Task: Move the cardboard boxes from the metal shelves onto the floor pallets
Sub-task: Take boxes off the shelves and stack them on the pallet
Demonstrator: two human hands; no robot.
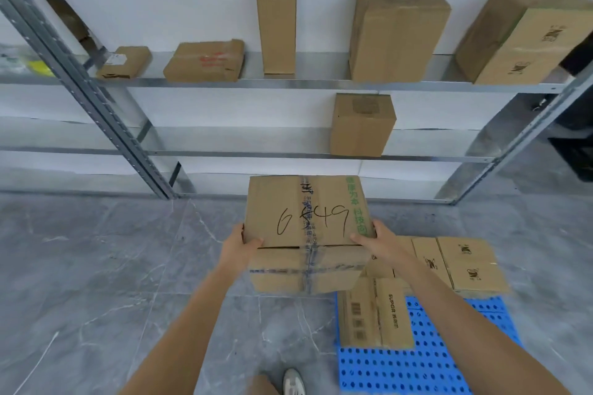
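Note:
I hold a taped cardboard box (305, 228) marked "6449" in the air in front of the metal shelves (288, 84). My left hand (241, 244) grips its left edge and my right hand (373, 239) grips its right edge. Below and to the right lies a blue perforated floor pallet (417, 365) with a "SUPOR" box (377, 314) and a printed box (462, 263) on it. The upper shelf carries several boxes, among them a tall narrow one (277, 29) and a large one (396, 34). One box (362, 125) stands on the middle shelf.
Grey marble-patterned floor (112, 282) spreads to the left and ahead. A neighbouring shelf unit (29, 64) holds yellow items at far left. Dark crates (574, 151) stand at the right edge. My shoe (293, 382) shows at the bottom.

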